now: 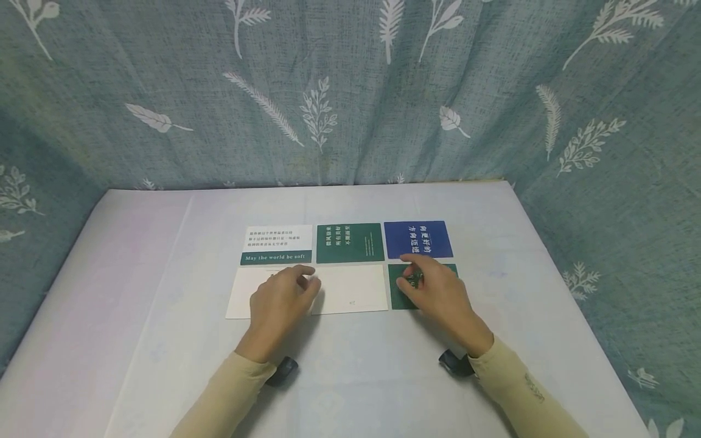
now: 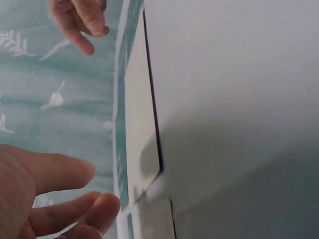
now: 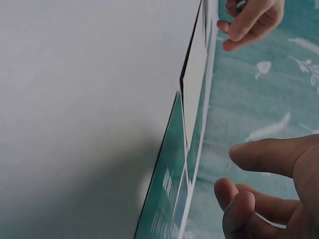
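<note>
Head view alone shows blue card (image 1: 418,238) printed text

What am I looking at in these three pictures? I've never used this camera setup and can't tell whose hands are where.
No machine: a person works bare-handed. The wide picture comes from a head camera looking down at a white table; the other two come from cameras on each wrist, seen sideways. Six cards lie in two rows. The left hand rests over the cream card in the near row, beside another cream card. The right hand touches the dark green card, below the blue card. Neither hand lifts anything.
</note>
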`<control>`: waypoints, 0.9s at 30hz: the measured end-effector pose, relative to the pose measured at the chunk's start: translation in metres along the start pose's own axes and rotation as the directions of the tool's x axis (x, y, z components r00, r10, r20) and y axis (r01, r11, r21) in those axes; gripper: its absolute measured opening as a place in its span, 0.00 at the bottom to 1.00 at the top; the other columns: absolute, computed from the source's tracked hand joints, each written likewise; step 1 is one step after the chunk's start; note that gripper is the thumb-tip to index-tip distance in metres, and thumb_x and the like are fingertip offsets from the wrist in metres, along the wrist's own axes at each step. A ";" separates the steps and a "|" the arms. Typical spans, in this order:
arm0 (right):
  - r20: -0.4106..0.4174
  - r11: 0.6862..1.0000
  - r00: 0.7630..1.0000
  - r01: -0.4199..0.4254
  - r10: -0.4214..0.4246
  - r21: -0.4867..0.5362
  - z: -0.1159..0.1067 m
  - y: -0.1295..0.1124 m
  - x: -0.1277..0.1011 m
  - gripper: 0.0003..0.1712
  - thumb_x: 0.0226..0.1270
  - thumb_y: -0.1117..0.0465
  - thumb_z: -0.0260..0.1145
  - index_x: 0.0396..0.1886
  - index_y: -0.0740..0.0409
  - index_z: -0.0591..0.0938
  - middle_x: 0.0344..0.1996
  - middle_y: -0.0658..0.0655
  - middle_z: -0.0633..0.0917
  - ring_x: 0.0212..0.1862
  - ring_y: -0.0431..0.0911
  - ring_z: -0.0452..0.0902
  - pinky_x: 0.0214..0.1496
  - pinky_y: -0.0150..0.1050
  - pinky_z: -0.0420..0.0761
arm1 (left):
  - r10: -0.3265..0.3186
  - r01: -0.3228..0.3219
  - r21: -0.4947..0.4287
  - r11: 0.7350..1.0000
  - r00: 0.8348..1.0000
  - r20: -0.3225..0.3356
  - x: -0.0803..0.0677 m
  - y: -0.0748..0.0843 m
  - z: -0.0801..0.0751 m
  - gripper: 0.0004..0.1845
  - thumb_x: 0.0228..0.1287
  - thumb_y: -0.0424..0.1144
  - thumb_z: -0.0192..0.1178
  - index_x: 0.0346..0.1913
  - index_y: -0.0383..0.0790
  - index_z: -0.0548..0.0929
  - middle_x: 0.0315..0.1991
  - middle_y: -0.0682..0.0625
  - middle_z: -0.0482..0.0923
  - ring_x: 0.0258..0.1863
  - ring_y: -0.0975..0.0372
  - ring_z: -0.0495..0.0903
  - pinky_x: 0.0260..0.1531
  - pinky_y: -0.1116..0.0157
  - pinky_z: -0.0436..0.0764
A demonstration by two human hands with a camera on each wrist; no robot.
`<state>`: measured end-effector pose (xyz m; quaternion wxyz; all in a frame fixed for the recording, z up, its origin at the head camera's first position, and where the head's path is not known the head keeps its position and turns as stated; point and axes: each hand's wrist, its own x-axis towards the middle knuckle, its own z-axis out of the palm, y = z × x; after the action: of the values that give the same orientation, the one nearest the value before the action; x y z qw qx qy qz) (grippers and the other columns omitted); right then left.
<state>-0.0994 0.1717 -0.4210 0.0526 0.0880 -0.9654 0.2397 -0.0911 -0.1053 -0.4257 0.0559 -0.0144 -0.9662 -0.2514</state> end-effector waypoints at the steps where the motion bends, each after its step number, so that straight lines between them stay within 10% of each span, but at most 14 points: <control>1: -0.006 1.000 1.000 -0.005 0.005 0.006 -0.002 0.002 -0.001 0.24 0.55 0.53 0.69 0.54 0.47 0.78 0.31 0.42 0.82 0.19 0.37 0.67 0.17 0.35 0.65 | 0.006 -0.006 -0.003 1.000 1.000 0.002 0.001 0.002 0.001 0.13 0.57 0.47 0.56 0.43 0.53 0.85 0.27 0.61 0.81 0.20 0.64 0.72 0.14 0.66 0.66; 27: -0.066 0.990 0.988 -0.141 0.141 0.006 -0.039 0.074 -0.036 0.27 0.56 0.54 0.69 0.57 0.53 0.76 0.35 0.51 0.83 0.24 0.42 0.71 0.22 0.36 0.67 | 0.326 -0.329 0.041 0.943 0.943 0.071 0.014 0.075 0.043 0.13 0.56 0.48 0.59 0.43 0.50 0.85 0.28 0.58 0.79 0.24 0.66 0.75 0.17 0.69 0.68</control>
<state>-0.0763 0.2599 -0.4261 0.0673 0.0113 -0.9668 0.2464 -0.1057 -0.0188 -0.4252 0.0665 -0.1813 -0.9578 -0.2129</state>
